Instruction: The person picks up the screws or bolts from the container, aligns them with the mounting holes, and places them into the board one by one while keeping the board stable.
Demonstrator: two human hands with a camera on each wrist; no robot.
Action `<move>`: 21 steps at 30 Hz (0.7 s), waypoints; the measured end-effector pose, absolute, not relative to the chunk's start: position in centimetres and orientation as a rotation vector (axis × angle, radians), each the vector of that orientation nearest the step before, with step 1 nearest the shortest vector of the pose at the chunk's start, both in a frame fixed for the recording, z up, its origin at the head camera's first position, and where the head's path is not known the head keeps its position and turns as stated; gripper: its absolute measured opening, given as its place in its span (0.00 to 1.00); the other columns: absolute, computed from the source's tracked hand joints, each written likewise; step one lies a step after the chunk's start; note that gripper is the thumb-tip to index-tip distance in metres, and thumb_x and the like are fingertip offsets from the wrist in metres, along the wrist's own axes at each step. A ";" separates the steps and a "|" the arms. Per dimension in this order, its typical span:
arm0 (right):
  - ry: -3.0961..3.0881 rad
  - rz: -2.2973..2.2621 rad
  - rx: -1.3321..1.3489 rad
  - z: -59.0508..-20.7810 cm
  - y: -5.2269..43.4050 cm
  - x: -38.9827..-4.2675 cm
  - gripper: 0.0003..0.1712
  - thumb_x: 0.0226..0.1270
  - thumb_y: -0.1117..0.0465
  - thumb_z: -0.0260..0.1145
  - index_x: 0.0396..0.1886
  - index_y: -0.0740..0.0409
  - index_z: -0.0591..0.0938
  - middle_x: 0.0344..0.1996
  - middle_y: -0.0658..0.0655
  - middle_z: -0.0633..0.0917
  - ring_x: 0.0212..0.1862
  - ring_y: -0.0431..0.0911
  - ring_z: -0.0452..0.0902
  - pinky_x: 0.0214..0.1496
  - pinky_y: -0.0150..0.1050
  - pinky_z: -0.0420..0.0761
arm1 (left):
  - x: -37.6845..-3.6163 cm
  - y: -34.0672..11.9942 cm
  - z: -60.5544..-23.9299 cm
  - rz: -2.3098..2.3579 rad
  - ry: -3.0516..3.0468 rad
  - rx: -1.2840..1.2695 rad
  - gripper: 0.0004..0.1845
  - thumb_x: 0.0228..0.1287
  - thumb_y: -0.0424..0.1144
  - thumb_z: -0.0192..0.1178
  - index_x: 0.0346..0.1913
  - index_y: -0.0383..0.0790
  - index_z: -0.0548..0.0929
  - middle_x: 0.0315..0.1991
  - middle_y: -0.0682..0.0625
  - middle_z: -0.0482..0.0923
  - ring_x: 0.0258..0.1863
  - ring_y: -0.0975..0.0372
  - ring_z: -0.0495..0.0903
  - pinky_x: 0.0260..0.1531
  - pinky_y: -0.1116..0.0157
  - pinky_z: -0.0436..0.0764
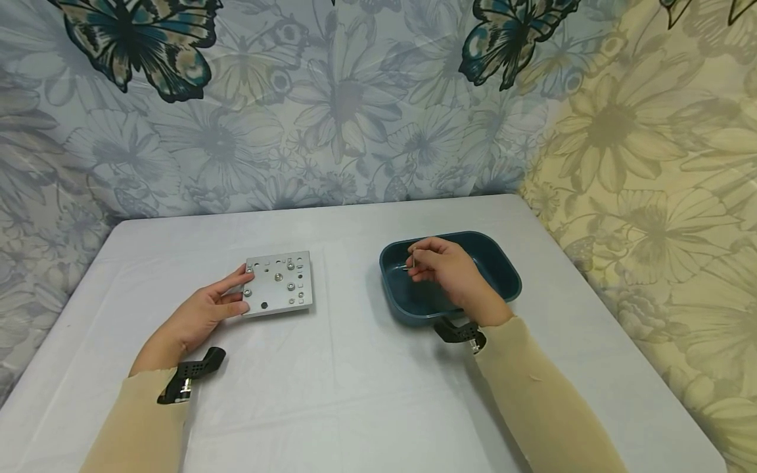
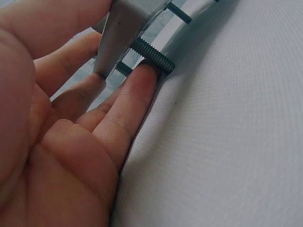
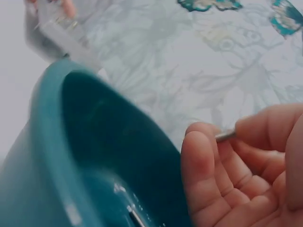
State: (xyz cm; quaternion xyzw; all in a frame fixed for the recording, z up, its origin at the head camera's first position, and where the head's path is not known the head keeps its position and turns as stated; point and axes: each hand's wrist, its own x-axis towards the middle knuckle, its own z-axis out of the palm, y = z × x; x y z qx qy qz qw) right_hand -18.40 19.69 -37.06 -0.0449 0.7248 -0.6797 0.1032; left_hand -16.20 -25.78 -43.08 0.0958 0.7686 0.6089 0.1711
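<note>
Right grip (image 1: 447, 268) pinches a small screw (image 1: 412, 261) over the blue tray (image 1: 508, 276); left grip (image 1: 207, 309) clasps the metal plate (image 1: 278, 284).

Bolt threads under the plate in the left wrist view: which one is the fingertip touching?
The nearest, largest-looking bolt: the left hand touches it with a fingertip, the others stand apart.

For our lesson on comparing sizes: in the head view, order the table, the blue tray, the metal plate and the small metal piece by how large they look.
1. Table
2. Blue tray
3. Metal plate, somewhat smaller than the tray
4. Small metal piece, pinched in the right hand
</note>
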 end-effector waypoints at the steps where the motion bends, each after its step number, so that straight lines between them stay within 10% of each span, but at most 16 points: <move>1: 2.104 -2.032 -0.101 -37.0 19.7 -18.5 0.18 0.77 0.64 0.58 0.57 0.74 0.75 0.41 0.66 0.82 0.36 0.50 0.82 0.41 0.40 0.84 | -16.2 -25.8 -43.1 1.728 2.184 0.274 0.40 0.66 0.39 0.67 0.77 0.38 0.61 0.80 0.54 0.38 0.69 0.47 0.59 0.52 0.76 0.73; 21: 2.067 -2.063 0.105 -34.0 15.4 -20.5 0.15 0.74 0.63 0.63 0.58 0.59 0.80 0.55 0.64 0.81 0.43 0.51 0.85 0.38 0.37 0.84 | -16.4 -25.9 -43.5 1.748 2.190 0.286 0.39 0.66 0.37 0.68 0.76 0.35 0.62 0.80 0.52 0.38 0.63 0.56 0.65 0.51 0.75 0.74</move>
